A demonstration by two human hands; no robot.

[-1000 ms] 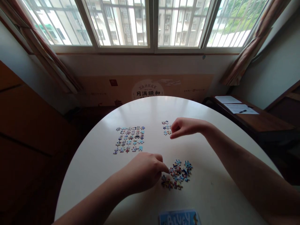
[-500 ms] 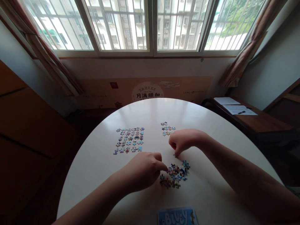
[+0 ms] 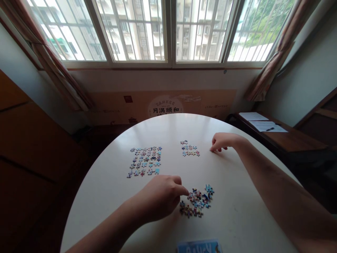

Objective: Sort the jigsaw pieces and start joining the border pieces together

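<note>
Loose puzzle pieces lie in a pile on the white round table. My left hand is just left of the pile, its index finger extended to the pile's edge and the other fingers curled. To the right of a small group of pieces, my right hand is low over the table with its fingers pinched together; whatever is at the fingertips is too small to name. Rows of spaced pieces cover the left part of the table.
A blue box or card with lettering lies at the near table edge. Papers and a pen rest on a wooden side table at the right. Beyond the round table are a printed cardboard panel and barred windows.
My right hand has moved away from above the pile, to the right and farther back. My left hand has stayed beside the pile. The camera view has shifted slightly.
</note>
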